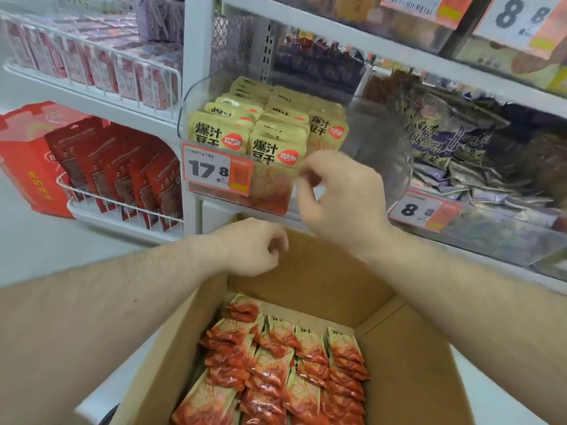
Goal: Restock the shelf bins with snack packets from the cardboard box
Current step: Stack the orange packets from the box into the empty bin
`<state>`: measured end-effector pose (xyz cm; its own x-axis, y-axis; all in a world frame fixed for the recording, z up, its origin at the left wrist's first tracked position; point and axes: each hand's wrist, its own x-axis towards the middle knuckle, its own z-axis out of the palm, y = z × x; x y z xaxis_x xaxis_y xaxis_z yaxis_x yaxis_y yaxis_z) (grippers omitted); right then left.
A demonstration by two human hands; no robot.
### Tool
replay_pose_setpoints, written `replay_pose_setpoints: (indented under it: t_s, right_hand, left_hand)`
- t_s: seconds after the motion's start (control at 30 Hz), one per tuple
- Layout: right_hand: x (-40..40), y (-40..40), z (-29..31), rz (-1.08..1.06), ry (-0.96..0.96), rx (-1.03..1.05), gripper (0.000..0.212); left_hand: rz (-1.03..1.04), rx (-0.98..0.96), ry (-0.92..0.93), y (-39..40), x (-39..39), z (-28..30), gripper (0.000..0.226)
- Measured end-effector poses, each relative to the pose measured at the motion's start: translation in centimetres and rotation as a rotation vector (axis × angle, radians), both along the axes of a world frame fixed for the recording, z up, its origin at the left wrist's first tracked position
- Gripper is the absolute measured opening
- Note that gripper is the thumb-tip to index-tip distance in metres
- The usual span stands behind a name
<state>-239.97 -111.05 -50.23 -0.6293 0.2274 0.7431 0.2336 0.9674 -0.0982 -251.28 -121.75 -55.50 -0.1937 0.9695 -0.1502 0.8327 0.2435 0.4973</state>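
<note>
Shop shelving is filling the background. Right hand (340, 197), fingers loosely curled and gripping nothing, is hovering before the clear bin (196, 96); left hand (248, 246), likewise empty, is hanging over the cardboard box (414, 363). Snack packets (285, 363) are lying below both hands, so the next step is probably reaching down for more.

We see two bare arms reaching forward from the bottom corners. The left hand (250, 246) is lower, with its back turned up and its fingers loosely curled under. Nothing is between those fingers. The right hand (340, 197) is higher and a bit farther out, just past the left fingertips. Its wrist is bent, and its fingers (306, 191) curl down toward the thumb. They look blurry, and we cannot tell if they pinch anything.
</note>
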Motion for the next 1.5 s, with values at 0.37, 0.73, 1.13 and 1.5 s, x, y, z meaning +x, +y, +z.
replay_pose_setpoints:
  t_s: [0.37, 0.73, 1.13, 1.5]
  right_hand:
    - [1.4, 0.5, -22.7, -0.238, -0.844, -0.760, 0.019]
    - [-3.4, 0.9, -33.5, -0.317, -0.904, -0.934, 0.026]
    - [2.2, -3.0, -21.5, -0.021, -0.044, -1.016, 0.016]
    - [3.4, -1.6, -23.8, -0.120, -0.403, -0.880, 0.027]
  left_hand:
    - [0.267, -0.330, -0.204, -0.6, -1.5, -3.1, 0.022]
    - [0.459, -0.332, -0.386, 0.2, -2.9, -5.0, 0.016]
    - [0.766, -0.562, -0.952, 0.1, -2.5, -3.8, 0.075]
    - [0.658, -0.195, -0.437, -0.7, -2.0, -3.6, 0.053]
